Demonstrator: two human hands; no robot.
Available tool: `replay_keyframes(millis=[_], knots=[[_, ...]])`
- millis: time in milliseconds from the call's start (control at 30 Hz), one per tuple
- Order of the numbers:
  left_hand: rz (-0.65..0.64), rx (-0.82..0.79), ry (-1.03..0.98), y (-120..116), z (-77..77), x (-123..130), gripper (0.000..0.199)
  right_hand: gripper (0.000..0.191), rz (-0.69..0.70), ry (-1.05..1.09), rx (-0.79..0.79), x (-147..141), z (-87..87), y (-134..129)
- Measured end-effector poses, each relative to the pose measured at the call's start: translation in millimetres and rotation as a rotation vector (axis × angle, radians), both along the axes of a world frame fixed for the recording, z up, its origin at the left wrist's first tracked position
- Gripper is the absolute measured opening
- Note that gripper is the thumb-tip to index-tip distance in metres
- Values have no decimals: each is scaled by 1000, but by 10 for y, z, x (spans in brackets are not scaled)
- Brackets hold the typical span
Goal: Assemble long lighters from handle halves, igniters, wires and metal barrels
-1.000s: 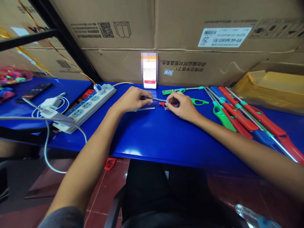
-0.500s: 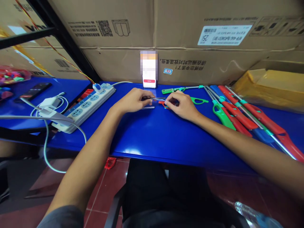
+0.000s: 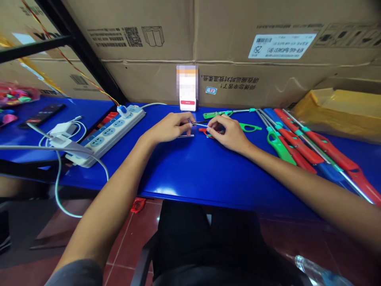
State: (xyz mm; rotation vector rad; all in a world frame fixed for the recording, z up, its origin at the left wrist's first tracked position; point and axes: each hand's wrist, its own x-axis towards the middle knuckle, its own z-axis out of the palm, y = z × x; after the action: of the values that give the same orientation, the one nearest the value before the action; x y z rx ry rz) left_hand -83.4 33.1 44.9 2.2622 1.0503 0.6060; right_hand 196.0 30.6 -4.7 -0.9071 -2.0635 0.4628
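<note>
My left hand (image 3: 174, 127) and my right hand (image 3: 229, 133) face each other low over the blue table, fingertips pinched. Between them runs a thin pale wire-like strand (image 3: 200, 125), its ends hidden in the fingers. A thin dark piece shows just above it. Under the left fingers lies a short metal tube (image 3: 187, 136). Partly covered by my right hand is a small red plastic part (image 3: 203, 130). Behind that hand rests a green long-necked lighter (image 3: 210, 114), and a green looped handle (image 3: 251, 127) sticks out on its right.
Several red, green and blue long-necked lighters (image 3: 309, 149) lie at the right. A power strip (image 3: 111, 131) with chargers and white cables is at the left. A lit phone (image 3: 187, 104) leans on the cardboard box (image 3: 149, 79) behind. A yellow package (image 3: 342, 111) sits far right.
The hands stay in nearly the same place. The strand between the fingertips has shifted slightly, and the dark piece above it shows more clearly. The view has moved a little.
</note>
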Motion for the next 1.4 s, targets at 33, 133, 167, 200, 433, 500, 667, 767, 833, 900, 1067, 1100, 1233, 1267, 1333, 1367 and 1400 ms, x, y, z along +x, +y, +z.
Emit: replay_keyframes(millis=[33, 133, 167, 200, 433, 500, 667, 767, 833, 900, 1067, 1100, 1233, 1267, 1333, 1367, 1400], knots=[[3, -7, -7, 7, -7, -4, 21, 4, 0, 4, 3, 0, 1, 0], [8, -27, -8, 17, -22, -11, 20, 7, -9, -16, 2, -3, 10, -2], [4, -24, -9, 18, -24, -11, 19, 8, -16, -27, -2, -5, 15, -4], [-2, -14, -11, 17, -25, -10, 18, 9, -23, -36, -6, -8, 20, -7], [-10, 49, -24, 10, -22, -6, 20, 14, -14, -31, -7, -19, 31, -20], [-2, 46, -15, 8, -20, -6, 20, 13, -22, -40, -17, -15, 28, -19], [17, 17, -16, -16, 6, 1, 22, 11, -4, -23, 11, -3, 13, -7], [27, 29, -13, -32, 30, 4, 23, 12, -7, -10, 26, -3, 9, -4], [20, 39, -7, -38, 41, 4, 24, 12, -22, -24, 12, -5, 10, -1], [11, 57, 4, -42, 47, 3, 25, 13, -35, -40, 4, -5, 9, 5], [20, 80, 17, -44, 47, 2, 29, 13, -34, -25, 27, 3, -13, 31], [24, 81, 17, -42, 46, -1, 30, 13, -38, -22, 19, 5, -17, 34], [38, 106, 41, -24, 46, -24, 30, 13, -25, -32, 7, 14, -14, 37], [41, 112, 49, -19, 47, -30, 31, 13, -13, -35, 15, 16, -11, 37], [42, 121, 61, -13, 49, -38, 30, 12, 7, -38, 33, 19, -4, 37], [40, 125, 62, -13, 51, -39, 30, 12, 12, -36, 39, 21, -2, 37], [39, 128, 61, -14, 52, -38, 30, 12, 13, -34, 43, 22, 0, 36]])
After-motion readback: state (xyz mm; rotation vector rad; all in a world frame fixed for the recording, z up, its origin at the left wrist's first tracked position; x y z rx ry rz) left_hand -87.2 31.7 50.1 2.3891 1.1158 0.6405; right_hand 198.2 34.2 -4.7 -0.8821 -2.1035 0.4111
